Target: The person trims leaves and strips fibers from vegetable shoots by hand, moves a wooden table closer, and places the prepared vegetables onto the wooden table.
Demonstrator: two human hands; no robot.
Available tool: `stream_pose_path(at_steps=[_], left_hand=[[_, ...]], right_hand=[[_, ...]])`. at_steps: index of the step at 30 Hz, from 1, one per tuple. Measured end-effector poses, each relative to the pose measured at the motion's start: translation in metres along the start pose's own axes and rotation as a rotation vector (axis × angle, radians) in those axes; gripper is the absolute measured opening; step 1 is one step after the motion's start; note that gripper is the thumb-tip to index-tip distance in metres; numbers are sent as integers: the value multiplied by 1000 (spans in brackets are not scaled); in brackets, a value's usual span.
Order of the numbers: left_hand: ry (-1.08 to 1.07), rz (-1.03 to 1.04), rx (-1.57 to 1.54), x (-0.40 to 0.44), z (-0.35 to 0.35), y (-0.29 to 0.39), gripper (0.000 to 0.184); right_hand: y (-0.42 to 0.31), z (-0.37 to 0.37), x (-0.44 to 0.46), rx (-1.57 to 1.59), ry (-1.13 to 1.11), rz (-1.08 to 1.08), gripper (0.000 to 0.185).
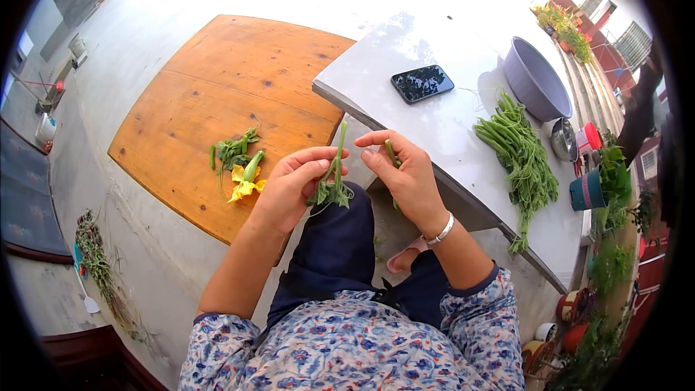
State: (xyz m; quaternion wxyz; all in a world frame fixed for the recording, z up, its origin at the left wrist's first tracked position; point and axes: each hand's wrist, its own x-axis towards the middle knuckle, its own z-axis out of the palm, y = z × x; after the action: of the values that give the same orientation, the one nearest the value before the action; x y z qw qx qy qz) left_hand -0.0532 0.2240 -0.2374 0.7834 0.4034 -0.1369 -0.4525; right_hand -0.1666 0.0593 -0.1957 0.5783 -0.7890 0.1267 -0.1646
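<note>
My left hand (297,181) is closed on a green leafy stem (337,166), its cut end up and its leaves hanging below the fingers. Just right of it, my right hand (404,174) pinches a shorter piece of green stem (392,152). The hands are close but apart. On the wooden board (217,80), left of my left hand, lie a few leaves (235,150) and a yellow flower (247,185) with a green base. A big bunch of leafy stems (517,145) rests on the grey table (463,123) to the right.
A black phone (422,83) lies on the grey table. Behind the bunch stand a purple-grey basin (537,80) and a metal bowl (564,139). A teal pot (587,190) is at the right edge. Cut plants (105,268) lie on the floor at the left.
</note>
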Motion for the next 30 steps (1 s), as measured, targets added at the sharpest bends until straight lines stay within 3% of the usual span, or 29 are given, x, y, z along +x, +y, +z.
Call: stream_pose_path(at_steps=[3, 7, 9, 11, 13, 14, 17, 21, 24, 26, 28, 30], left_hand=[[45, 40, 20, -5, -14, 7, 25], [32, 29, -20, -12, -36, 17, 21], [9, 117, -22, -11, -43, 16, 19], [128, 107, 37, -7, -44, 7, 20], [147, 289, 28, -1, -35, -6, 23], [164, 276, 40, -3, -25, -10, 27], [400, 666, 679, 5, -39, -20, 24], [379, 657, 785, -3, -55, 12, 15], [394, 714, 872, -10, -64, 42, 16], [472, 705, 1269, -13, -69, 61, 18], [492, 725, 1452, -7, -85, 61, 18], [449, 531, 1641, -1, -111, 51, 26]], right_hand=[[0, 16, 12, -37, -39, -23, 18], [8, 37, 31, 326, -154, 219, 31], [15, 57, 40, 587, -129, 232, 37], [27, 81, 50, 633, -124, 225, 41], [26, 106, 57, 947, -38, 345, 45], [27, 118, 60, 920, -23, 274, 49], [20, 139, 66, 1017, -19, 278, 52], [17, 148, 71, 1168, -177, 345, 55], [13, 134, 66, 996, -181, 276, 53], [23, 121, 59, 802, -140, 259, 46], [40, 102, 49, 659, -173, 241, 39], [44, 78, 32, 497, -161, 214, 34]])
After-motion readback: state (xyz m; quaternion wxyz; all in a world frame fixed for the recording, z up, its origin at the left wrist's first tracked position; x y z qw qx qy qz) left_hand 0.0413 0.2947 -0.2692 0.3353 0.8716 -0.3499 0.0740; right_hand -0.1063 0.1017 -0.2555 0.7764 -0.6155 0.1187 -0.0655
